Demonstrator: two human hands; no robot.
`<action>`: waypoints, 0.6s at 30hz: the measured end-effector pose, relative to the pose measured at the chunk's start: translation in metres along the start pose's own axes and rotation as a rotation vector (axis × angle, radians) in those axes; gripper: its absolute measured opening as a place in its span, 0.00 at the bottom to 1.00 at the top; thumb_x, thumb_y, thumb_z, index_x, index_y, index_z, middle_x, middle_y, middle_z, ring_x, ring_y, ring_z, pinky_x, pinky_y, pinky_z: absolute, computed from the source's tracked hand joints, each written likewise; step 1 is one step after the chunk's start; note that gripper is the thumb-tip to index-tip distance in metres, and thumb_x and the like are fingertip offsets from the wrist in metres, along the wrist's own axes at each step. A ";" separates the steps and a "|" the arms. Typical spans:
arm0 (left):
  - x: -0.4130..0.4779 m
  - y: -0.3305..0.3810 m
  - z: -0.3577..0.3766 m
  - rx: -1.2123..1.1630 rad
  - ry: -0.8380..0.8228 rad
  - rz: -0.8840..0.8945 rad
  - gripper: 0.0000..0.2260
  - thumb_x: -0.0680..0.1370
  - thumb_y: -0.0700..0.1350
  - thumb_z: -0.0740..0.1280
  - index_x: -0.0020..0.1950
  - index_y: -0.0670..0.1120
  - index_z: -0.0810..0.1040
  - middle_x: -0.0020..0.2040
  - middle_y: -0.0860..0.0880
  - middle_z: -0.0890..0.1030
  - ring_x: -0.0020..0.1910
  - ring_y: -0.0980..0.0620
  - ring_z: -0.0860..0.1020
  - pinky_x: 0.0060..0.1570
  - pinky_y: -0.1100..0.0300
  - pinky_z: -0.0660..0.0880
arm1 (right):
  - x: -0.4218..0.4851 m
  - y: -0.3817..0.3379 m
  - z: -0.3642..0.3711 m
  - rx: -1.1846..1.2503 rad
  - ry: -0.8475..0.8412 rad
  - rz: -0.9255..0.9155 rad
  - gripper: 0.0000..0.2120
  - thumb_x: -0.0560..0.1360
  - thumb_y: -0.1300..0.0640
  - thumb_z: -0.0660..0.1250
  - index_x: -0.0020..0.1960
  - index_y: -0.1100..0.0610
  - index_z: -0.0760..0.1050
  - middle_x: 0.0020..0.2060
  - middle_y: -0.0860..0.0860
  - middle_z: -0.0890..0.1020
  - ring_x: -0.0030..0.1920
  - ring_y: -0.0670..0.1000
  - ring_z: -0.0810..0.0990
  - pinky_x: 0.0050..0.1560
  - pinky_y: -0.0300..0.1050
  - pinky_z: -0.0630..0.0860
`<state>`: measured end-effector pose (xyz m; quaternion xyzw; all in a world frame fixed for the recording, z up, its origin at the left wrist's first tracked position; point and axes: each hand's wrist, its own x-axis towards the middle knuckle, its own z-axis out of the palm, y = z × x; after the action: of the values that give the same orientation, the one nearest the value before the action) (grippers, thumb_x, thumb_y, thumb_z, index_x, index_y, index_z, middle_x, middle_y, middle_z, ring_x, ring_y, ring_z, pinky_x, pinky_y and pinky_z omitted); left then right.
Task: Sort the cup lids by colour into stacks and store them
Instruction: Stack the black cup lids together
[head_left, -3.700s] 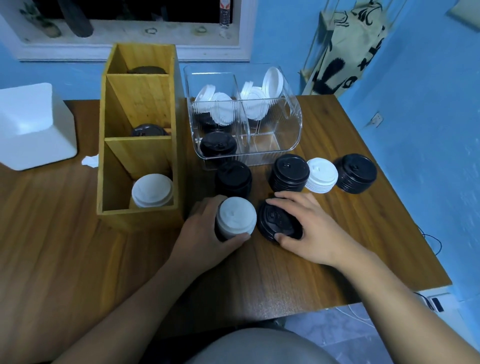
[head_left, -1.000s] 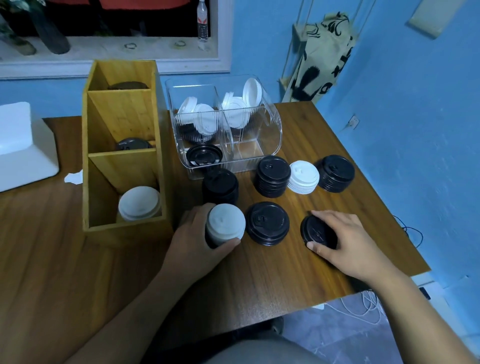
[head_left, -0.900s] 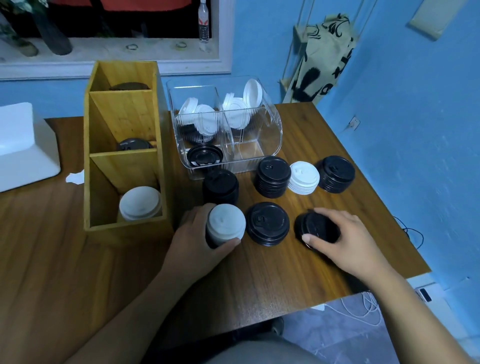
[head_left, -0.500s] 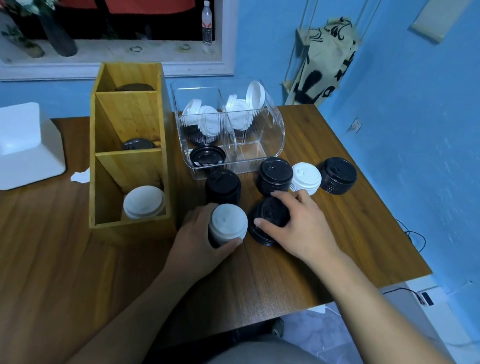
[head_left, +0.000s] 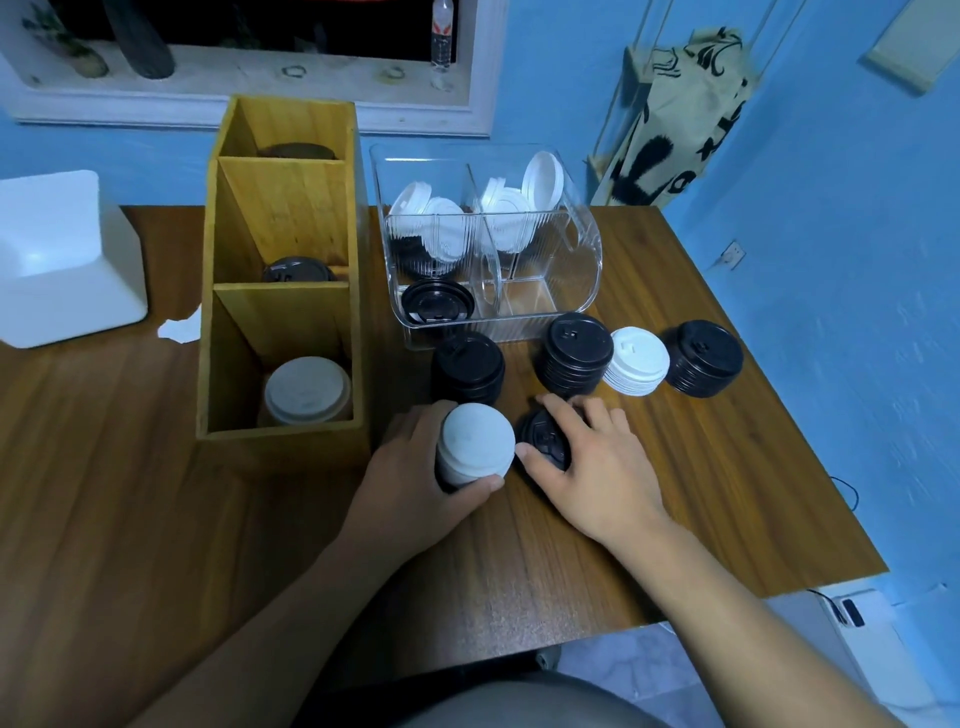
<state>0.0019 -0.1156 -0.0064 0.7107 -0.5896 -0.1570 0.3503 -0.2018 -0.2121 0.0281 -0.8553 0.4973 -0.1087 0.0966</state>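
My left hand (head_left: 410, 483) grips a tall stack of lids with a white lid on top (head_left: 475, 441), standing on the table. Right beside it my right hand (head_left: 597, 467) lies over a low black lid stack (head_left: 540, 439), fingers curled round its rim. Behind them stand three black stacks (head_left: 467, 364) (head_left: 574, 353) (head_left: 704, 356) and a short white stack (head_left: 636, 361). The wooden organiser (head_left: 283, 270) holds a white stack (head_left: 306, 389) in its near compartment and black lids (head_left: 296, 270) in the middle one.
A clear plastic bin (head_left: 566, 291) behind the stacks holds loose white lids (head_left: 441, 228) and a black lid (head_left: 436, 304). A white box (head_left: 57, 254) sits at the far left. The table's right edge (head_left: 810, 452) runs close to the blue wall.
My right hand carried a black lid from the table's right side and set it on the low black stack beside the white-topped stack. My left hand kept its hold.
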 end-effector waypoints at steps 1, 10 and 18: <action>0.000 0.000 0.000 -0.003 -0.001 0.001 0.38 0.68 0.67 0.74 0.73 0.54 0.67 0.67 0.56 0.74 0.65 0.57 0.71 0.60 0.63 0.71 | 0.001 0.000 0.000 -0.029 -0.004 -0.003 0.35 0.74 0.26 0.55 0.75 0.43 0.67 0.62 0.46 0.73 0.58 0.52 0.72 0.55 0.52 0.76; -0.002 0.005 -0.004 -0.020 0.009 0.003 0.36 0.68 0.64 0.76 0.72 0.55 0.67 0.64 0.59 0.73 0.63 0.60 0.71 0.59 0.68 0.67 | 0.005 -0.001 -0.026 -0.056 -0.105 -0.032 0.39 0.73 0.21 0.43 0.77 0.39 0.62 0.66 0.42 0.71 0.64 0.50 0.70 0.61 0.51 0.73; 0.000 0.008 -0.005 -0.024 -0.008 -0.006 0.37 0.68 0.65 0.75 0.72 0.57 0.65 0.64 0.62 0.71 0.64 0.63 0.69 0.61 0.72 0.66 | 0.104 -0.062 -0.059 0.142 0.080 -0.316 0.13 0.80 0.52 0.66 0.63 0.53 0.78 0.54 0.51 0.80 0.57 0.56 0.76 0.55 0.46 0.71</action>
<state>-0.0006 -0.1139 0.0028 0.7076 -0.5868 -0.1681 0.3561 -0.1169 -0.2754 0.1114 -0.9088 0.3512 -0.1914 0.1185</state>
